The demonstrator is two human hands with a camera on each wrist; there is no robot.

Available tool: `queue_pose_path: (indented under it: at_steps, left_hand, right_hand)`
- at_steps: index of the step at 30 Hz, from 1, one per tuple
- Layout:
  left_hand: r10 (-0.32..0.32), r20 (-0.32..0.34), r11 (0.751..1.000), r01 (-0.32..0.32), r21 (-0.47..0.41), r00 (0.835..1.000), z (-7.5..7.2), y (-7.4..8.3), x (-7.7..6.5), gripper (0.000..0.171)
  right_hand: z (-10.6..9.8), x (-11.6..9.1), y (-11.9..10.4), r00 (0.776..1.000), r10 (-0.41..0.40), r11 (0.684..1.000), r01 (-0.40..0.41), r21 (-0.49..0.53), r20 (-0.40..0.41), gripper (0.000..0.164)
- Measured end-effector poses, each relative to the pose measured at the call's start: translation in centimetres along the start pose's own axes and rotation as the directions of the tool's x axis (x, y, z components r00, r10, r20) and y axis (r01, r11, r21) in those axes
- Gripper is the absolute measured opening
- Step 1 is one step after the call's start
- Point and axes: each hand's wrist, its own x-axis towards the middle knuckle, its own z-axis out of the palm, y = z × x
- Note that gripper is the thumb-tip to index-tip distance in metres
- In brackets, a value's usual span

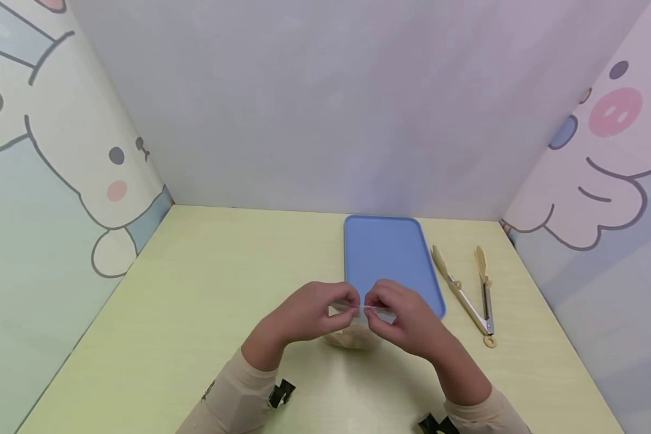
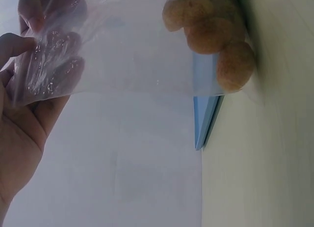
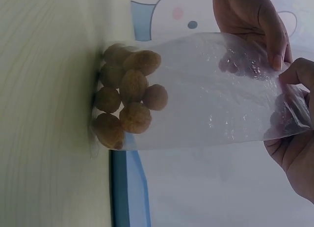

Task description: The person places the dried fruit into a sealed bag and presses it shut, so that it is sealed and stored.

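A clear plastic bag (image 3: pixel 196 99) hangs upright between my two hands, with several walnuts (image 3: pixel 133 87) gathered in its bottom. In the head view my left hand (image 1: pixel 311 310) pinches the bag's top edge between thumb and fingers. My right hand (image 1: pixel 409 319) pinches the same edge close beside it, the two sets of fingertips nearly meeting. Both wrist views show the bag stretched down from the fingers, its lower end at or just above the table; whether it touches I cannot tell. From the head view the walnuts are mostly hidden beneath the hands.
Behind the hands a blue tray (image 1: pixel 387 253) lies on the pale yellow table (image 1: pixel 239 259). To the tray's right are spread tongs (image 1: pixel 472 307) with beige tips and a ring at the hinge end. Walls with cartoon animals enclose the table's sides, and a plain wall (image 1: pixel 314 108) stands behind.
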Motion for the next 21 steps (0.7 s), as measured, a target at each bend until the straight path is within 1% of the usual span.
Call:
queue_pose_path:
  at_steps: [6, 9, 10, 14, 17, 19, 21]
  left_hand:
    - [-0.005, 0.009, 1.000, 0.005, -0.011, 1.000, 0.09, 0.09, 0.10, 0.007]
    - [0.002, 0.005, 1.000, -0.002, 0.006, 1.000, 0.05, 0.19, 0.14, 0.008]
    - [0.008, 0.003, 1.000, -0.008, 0.009, 1.000, 0.03, 0.21, 0.13, 0.008]
    - [0.030, -0.005, 0.999, -0.029, 0.030, 1.000, 0.10, 0.18, 0.12, 0.007]
    - [0.048, -0.018, 0.998, -0.047, 0.051, 0.999, 0.22, 0.08, 0.12, 0.006]
    - [0.055, -0.018, 0.996, -0.054, 0.069, 0.998, 0.23, 0.01, 0.09, 0.005]
    - [0.048, -0.013, 0.996, -0.047, 0.070, 0.999, 0.12, -0.05, 0.05, 0.004]
  right_hand:
    - [-0.08, -0.13, -0.12, 0.997, 0.062, 0.998, -0.063, 0.018, 0.043, 0.002]
    - [-0.09, -0.12, -0.15, 0.996, 0.070, 0.997, -0.071, 0.015, 0.050, 0.005]
    - [-0.07, -0.10, -0.15, 0.997, 0.067, 0.998, -0.067, 0.014, 0.048, 0.006]
    - [-0.01, -0.02, -0.07, 0.999, 0.027, 1.000, -0.027, 0.005, 0.032, 0.002]
    - [-0.05, 0.00, 0.02, 1.000, -0.010, 1.000, 0.011, -0.011, 0.020, 0.007]
    - [-0.15, 0.02, 0.08, 0.999, -0.028, 0.999, 0.028, -0.030, 0.020, 0.007]
    - [-0.33, 0.03, 0.15, 0.999, -0.042, 0.997, 0.043, -0.056, 0.024, 0.004]
